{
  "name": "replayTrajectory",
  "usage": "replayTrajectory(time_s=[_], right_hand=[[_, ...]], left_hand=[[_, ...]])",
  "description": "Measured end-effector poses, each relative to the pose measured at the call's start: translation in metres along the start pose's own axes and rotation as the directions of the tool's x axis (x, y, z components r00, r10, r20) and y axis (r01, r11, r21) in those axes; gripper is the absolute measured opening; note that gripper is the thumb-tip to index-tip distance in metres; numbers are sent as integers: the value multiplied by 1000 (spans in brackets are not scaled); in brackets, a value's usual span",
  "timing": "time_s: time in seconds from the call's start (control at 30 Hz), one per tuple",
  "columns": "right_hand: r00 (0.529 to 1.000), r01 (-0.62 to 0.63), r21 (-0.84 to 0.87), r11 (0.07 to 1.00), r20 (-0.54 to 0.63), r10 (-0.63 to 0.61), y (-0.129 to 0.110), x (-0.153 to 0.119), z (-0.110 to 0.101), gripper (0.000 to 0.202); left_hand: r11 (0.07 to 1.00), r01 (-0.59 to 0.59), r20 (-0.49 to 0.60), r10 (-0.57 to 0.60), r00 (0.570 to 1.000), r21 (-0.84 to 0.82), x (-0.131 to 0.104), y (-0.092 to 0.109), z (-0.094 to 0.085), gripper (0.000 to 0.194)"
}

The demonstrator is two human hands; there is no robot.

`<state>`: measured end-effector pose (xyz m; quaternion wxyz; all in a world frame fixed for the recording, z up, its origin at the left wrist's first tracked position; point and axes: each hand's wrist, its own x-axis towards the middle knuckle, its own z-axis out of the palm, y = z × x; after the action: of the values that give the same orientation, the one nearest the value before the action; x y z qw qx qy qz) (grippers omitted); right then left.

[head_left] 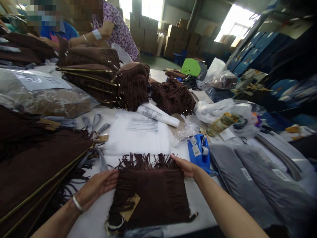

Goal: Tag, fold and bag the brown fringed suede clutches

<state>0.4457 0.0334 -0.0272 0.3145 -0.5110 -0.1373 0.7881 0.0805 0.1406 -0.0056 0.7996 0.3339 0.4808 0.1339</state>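
A dark brown fringed bag (155, 198) lies flat on the white table at the front, its fringe pointing away from me. A tan tag (130, 207) on a white string rests on its lower left. My left hand (105, 181), with a silver bangle on the wrist, touches the bag's left edge with its fingers stretched out. At the upper right corner, my right hand (185, 166) lies against the bag's side, fingers extended. Just beyond the fringe is a stack of white plastic sleeves (138, 135) with printed text.
Brown bags with gold zips (49, 165) are piled at the left, more (94, 72) behind. A blue tape dispenser (199, 153) stands right of my right hand, near grey packaged items (252, 181). Two people (121, 29) work across the table.
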Motion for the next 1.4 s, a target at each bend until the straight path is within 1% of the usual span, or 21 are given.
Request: replayTrajectory(time_s=[0.13,0.23,0.33,0.43,0.5,0.57,0.63,0.67,0.73,0.8,0.87,0.93,1.0,1.07,1.1,1.17,1.23,1.3,1.33,1.37,1.4], right_hand=[[986,-69,-16,998,148,70,-14,21,-1,46],[970,-97,-28,995,221,100,-20,30,-5,43],[957,-108,-32,994,267,112,-25,40,-4,46],[943,-72,-57,996,321,87,-28,48,5,48],[938,-12,-73,997,346,37,-31,50,14,47],[938,42,-70,997,347,-15,-34,44,24,47],[930,141,-114,983,356,-92,-38,30,36,48],[916,227,-185,956,374,-145,-39,21,42,47],[867,435,-416,798,431,-248,-38,1,54,43],[816,577,-643,503,477,-326,-29,-16,64,44],[779,597,-773,212,496,-384,-10,-28,71,50],[748,575,-818,27,512,-422,15,-36,75,55],[733,565,-824,-47,527,-429,43,-43,77,56],[720,593,-805,-4,532,-446,65,-52,79,47],[710,616,-786,61,520,-475,72,-56,79,40],[656,669,-712,214,430,-621,73,-64,78,31],[569,670,-670,321,185,-802,57,-62,75,42],[543,542,-732,413,-69,-837,29,-48,71,49],[603,420,-782,461,-139,-786,13,-35,68,51],[708,288,-820,494,-165,-687,-2,-21,67,55],[782,229,-831,507,-153,-605,-15,-4,67,59]], left_hand=[[978,19,243,-70,967,206,4,20,11,52],[939,26,299,-136,945,344,11,33,21,50],[948,31,355,-148,923,316,27,39,30,48],[975,2,486,-112,867,220,46,40,38,47],[973,-62,545,-72,835,224,57,40,43,47],[932,-204,565,-1,825,299,64,41,47,44],[814,-390,563,95,821,431,63,41,48,39],[718,-478,565,143,812,506,60,40,49,36],[465,-640,618,225,753,611,49,35,49,34],[174,-769,712,296,636,615,34,24,49,41],[-70,-818,782,348,517,571,18,7,48,46],[-202,-803,800,379,465,561,5,-14,46,45],[-253,-784,800,394,452,567,-5,-35,43,44],[-274,-777,800,412,437,566,-12,-54,40,44],[-278,-777,799,422,429,564,-15,-61,39,43],[-277,-784,800,436,413,556,-19,-69,38,41],[-275,-789,801,443,404,550,-22,-71,38,38],[-279,-787,800,448,399,550,-24,-69,39,36],[-284,-784,799,449,399,551,-25,-68,40,35],[-290,-781,800,447,401,553,-25,-66,41,34],[-296,-777,800,444,403,556,-26,-65,41,33]])
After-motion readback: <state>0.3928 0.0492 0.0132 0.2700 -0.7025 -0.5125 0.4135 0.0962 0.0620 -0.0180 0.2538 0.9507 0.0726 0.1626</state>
